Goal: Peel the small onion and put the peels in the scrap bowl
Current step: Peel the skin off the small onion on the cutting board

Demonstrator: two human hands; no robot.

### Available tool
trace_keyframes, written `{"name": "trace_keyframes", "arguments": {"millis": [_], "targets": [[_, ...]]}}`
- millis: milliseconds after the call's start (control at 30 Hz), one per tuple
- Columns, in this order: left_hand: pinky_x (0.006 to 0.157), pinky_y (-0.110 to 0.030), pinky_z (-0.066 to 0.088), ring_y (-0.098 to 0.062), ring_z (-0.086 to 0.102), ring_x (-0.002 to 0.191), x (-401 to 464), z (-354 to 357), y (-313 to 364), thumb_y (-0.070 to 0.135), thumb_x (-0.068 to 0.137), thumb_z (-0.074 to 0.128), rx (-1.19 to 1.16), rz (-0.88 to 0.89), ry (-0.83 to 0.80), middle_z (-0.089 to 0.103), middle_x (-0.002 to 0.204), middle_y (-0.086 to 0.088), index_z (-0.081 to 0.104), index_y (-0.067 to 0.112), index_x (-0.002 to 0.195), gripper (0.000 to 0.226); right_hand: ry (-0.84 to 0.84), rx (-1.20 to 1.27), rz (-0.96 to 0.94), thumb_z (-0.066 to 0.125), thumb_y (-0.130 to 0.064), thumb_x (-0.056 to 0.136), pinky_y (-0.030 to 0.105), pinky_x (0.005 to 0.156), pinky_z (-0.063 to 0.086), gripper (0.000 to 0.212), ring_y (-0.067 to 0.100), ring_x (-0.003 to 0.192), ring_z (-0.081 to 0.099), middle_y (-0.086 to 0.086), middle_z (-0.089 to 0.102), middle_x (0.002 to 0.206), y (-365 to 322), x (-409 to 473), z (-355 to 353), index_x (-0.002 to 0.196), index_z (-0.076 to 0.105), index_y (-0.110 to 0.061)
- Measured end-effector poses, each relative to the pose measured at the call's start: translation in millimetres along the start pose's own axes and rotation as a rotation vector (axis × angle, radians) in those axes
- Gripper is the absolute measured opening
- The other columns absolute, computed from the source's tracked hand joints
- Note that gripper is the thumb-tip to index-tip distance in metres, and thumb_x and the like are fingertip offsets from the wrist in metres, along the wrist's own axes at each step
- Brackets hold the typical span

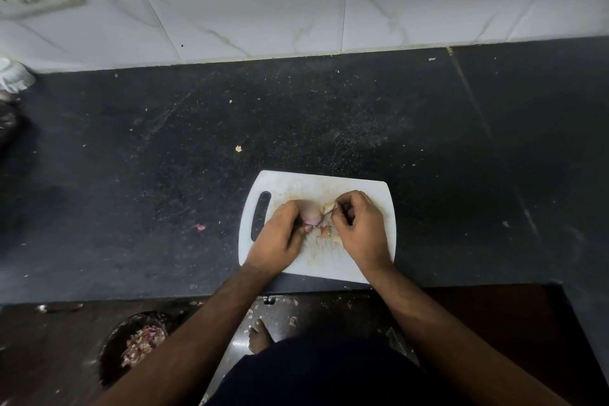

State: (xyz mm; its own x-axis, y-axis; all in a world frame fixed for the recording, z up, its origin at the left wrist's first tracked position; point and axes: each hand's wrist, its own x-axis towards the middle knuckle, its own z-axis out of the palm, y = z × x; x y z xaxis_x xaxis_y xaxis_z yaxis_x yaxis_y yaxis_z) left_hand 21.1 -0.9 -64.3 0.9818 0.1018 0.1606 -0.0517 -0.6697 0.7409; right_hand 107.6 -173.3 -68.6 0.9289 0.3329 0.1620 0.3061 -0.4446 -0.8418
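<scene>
Onion point(312, 216) gripped by left hand point(280, 234), right hand point(359, 227) fingers pinching peel point(329, 207) (over cutting board point(329, 183)), scrap bowl point(113, 339) below.

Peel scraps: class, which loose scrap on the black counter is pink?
The pink scrap left of the board; the other scrap, farther back, is tan.

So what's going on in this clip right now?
A person is peeling a small onion over a white cutting board on a dark counter. The left hand grips the onion while the right hand pinches a strip of papery peel coming off it. A few peel bits lie on the board. The scrap bowl, already holding peels, sits low on the left, below the counter edge.
</scene>
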Motion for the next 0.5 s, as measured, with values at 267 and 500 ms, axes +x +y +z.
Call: {"name": "trace_keyframes", "arguments": {"millis": [267,500], "targets": [[0.096,-0.024,0.047,-0.011,0.059,0.11,1.0,2.6,-4.3,0.008,0.096,0.063,-0.003,0.004,0.002,0.063,0.12,0.004,0.054,0.015,0.129,0.035,-0.137,-0.087,-0.134,0.055,-0.04,0.1,0.029,0.08,0.054,0.032,0.007,0.098,0.062,-0.009,0.06,0.117,-2.8,-1.2,0.2,0.123,0.063,-0.02],[0.095,-0.015,0.04,-0.004,0.053,0.107,0.7,2.3,-2.7,0.009,0.099,0.06,0.016,0.033,-0.004,0.062,0.123,0.008,0.053,0.017,0.133,0.035,-0.213,-0.237,-0.2,0.051,-0.049,0.095,0.034,0.068,0.054,0.034,0.008,0.088,0.061,-0.012,0.061,0.101,-0.5,1.6,3.7,0.106,0.063,-0.02]]}}
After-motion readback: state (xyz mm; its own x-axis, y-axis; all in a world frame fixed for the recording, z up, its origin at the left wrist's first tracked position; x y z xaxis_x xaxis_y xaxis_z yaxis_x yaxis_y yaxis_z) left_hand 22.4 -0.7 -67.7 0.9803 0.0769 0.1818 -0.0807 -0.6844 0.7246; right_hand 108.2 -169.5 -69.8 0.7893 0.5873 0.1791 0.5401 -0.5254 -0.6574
